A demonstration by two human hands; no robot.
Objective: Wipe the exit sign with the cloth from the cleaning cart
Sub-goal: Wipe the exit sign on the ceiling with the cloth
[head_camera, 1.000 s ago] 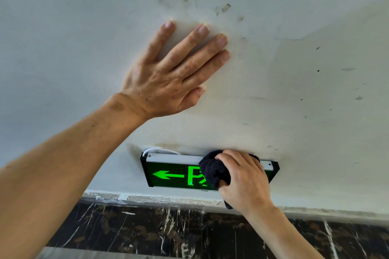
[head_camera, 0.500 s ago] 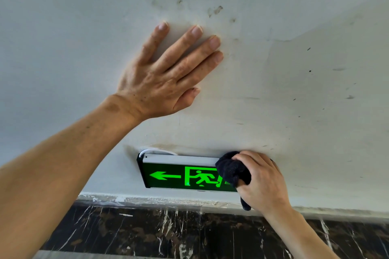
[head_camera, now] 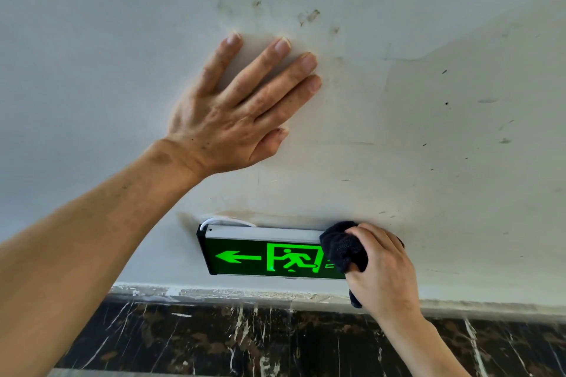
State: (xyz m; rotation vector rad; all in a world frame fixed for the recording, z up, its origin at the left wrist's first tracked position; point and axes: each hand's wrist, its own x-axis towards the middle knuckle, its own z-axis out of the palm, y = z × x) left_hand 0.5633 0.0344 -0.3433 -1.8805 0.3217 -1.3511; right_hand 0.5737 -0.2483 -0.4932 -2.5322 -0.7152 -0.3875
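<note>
In the head view, the left hand (head_camera: 235,113) sits in the upper middle of the frame. It is open and flat on the white wall (head_camera: 428,131), holding nothing. It looks like it is there to keep the person steady while leaning.

Low in the frame, the green exit sign (head_camera: 263,254) is fixed to the wall. The right hand (head_camera: 382,269) is curled around a dark cloth (head_camera: 343,248) and presses it on the sign's right end, likely so it can rub that part clean.
</note>
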